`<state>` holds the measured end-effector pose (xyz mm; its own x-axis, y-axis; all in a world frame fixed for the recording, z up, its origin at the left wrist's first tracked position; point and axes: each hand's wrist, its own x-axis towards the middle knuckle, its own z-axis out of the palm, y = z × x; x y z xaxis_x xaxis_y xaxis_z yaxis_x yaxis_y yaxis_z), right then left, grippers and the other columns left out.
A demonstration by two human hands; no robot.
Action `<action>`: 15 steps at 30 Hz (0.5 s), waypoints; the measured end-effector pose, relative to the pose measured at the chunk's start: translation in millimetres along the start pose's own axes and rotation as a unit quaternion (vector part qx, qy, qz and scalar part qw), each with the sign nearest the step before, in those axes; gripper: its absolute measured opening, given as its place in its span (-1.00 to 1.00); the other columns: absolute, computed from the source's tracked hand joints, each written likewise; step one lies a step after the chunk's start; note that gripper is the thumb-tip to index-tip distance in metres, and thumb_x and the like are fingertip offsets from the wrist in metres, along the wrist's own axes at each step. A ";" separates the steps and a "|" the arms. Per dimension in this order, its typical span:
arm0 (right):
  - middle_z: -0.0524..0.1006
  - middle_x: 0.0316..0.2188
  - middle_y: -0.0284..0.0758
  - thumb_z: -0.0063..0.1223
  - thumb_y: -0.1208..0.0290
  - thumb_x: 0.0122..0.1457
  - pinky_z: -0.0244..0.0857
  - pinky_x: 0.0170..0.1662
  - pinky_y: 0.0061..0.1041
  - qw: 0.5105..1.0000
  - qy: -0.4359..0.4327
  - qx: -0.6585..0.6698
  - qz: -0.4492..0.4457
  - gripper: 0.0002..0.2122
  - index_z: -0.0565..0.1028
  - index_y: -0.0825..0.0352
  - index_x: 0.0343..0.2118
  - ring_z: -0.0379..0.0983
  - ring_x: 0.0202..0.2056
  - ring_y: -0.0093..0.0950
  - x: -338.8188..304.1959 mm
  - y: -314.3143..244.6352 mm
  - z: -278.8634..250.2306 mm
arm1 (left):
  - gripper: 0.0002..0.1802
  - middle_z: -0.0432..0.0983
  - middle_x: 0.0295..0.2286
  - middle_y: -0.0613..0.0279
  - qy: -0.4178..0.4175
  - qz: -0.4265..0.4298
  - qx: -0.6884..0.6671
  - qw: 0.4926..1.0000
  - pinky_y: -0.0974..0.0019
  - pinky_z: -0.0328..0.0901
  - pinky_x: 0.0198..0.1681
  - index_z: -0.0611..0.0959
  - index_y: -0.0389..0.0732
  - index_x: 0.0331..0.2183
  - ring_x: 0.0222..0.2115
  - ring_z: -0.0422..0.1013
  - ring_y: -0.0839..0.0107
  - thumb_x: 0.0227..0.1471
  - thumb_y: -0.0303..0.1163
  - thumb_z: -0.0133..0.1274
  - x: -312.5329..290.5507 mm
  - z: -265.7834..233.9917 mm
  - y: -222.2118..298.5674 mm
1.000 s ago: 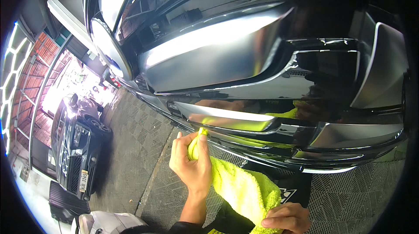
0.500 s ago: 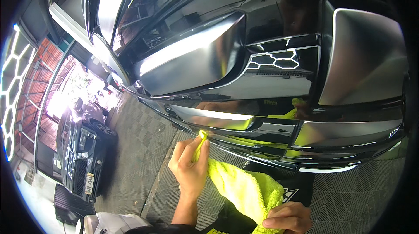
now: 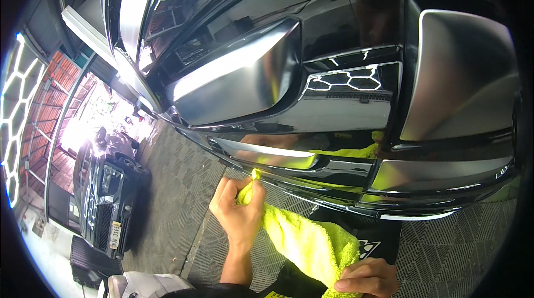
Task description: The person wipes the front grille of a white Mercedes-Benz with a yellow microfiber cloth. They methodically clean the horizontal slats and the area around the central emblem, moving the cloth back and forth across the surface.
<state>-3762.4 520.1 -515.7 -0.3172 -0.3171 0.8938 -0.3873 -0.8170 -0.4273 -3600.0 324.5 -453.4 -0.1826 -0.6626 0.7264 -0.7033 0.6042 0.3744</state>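
In the head view, the plush lime-green cloth [image 3: 306, 237] lies lower centre of the frame, stretched between both hands. Its long axis slopes from the left hand [image 3: 238, 206] down to the right hand [image 3: 368, 278]. The left grip is clamped on the twisted upper end, a small tip poking out past thumb and fingers; the right grip is closed on the bunched lower end. That tip points up at the glossy black car body [image 3: 347, 112], just beside its lower edge; whether they touch, I cannot tell. The left hand is the nearer one to that edge.

Above, the body carries a satin silver panel [image 3: 239, 87]. Grey patterned floor [image 3: 178, 198] spreads below, and a dark parked car [image 3: 103, 203] stands at left. Nothing visible stands between the tip and the edge.
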 end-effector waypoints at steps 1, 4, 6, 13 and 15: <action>0.62 -0.13 -0.23 -0.03 0.36 0.41 0.31 -0.59 -0.60 1.000 -0.002 -0.008 -0.011 -0.53 0.36 -0.03 0.37 0.51 -0.52 -0.53 -1.0 1.2 0.1 | -0.89 0.48 -0.58 0.20 0.005 0.008 0.008 1.000 0.35 0.27 -0.52 0.70 -0.35 -0.46 -0.62 0.42 0.42 -0.10 -0.56 0.34 0.3 1.4 1.2; 0.62 -0.14 -0.22 -0.03 0.37 0.42 0.30 -0.60 -0.60 1.000 0.001 -0.011 -0.011 -0.54 0.37 -0.04 0.36 0.50 -0.52 -0.54 -3.5 0.7 1.2 | -0.88 0.51 -0.57 0.18 0.025 0.032 0.016 0.999 0.32 0.30 -0.51 0.72 -0.35 -0.44 -0.62 0.45 0.37 -0.10 -0.55 0.34 1.5 3.2 3.1; 0.62 -0.14 -0.21 -0.03 0.38 0.41 0.30 -0.60 -0.60 1.000 0.003 -0.001 0.006 -0.54 0.38 -0.04 0.35 0.51 -0.52 -0.53 -4.6 -0.7 0.3 | -0.88 0.53 -0.56 0.16 0.016 0.035 0.022 0.999 0.31 0.33 -0.50 0.72 -0.35 -0.43 -0.61 0.47 0.34 -0.09 -0.55 0.34 2.4 2.7 3.9; 0.62 -0.13 -0.22 -0.02 0.39 0.39 0.31 -0.60 -0.60 1.000 0.020 0.002 -0.023 -0.53 0.38 -0.04 0.35 0.51 -0.52 -0.52 -4.4 2.6 -5.2 | -0.87 0.53 -0.56 0.13 -0.008 0.033 0.040 0.999 0.30 0.32 -0.50 0.72 -0.35 -0.42 -0.62 0.46 0.33 -0.09 -0.55 0.35 4.9 -0.4 8.3; 0.62 -0.13 -0.23 -0.02 0.40 0.38 0.31 -0.60 -0.60 1.000 0.012 0.008 -0.005 -0.53 0.39 -0.04 0.34 0.51 -0.52 -0.52 -4.1 1.4 -4.9 | -0.87 0.53 -0.56 0.13 -0.008 0.019 0.046 0.999 0.31 0.32 -0.50 0.72 -0.35 -0.42 -0.62 0.46 0.33 -0.10 -0.55 0.34 6.3 -0.6 9.3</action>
<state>-3765.9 522.6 -520.6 -0.3338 -0.2975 0.8944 -0.3763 -0.8279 -0.4159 -3607.2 326.2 -445.0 -0.2195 -0.6476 0.7297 -0.7556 0.5860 0.2927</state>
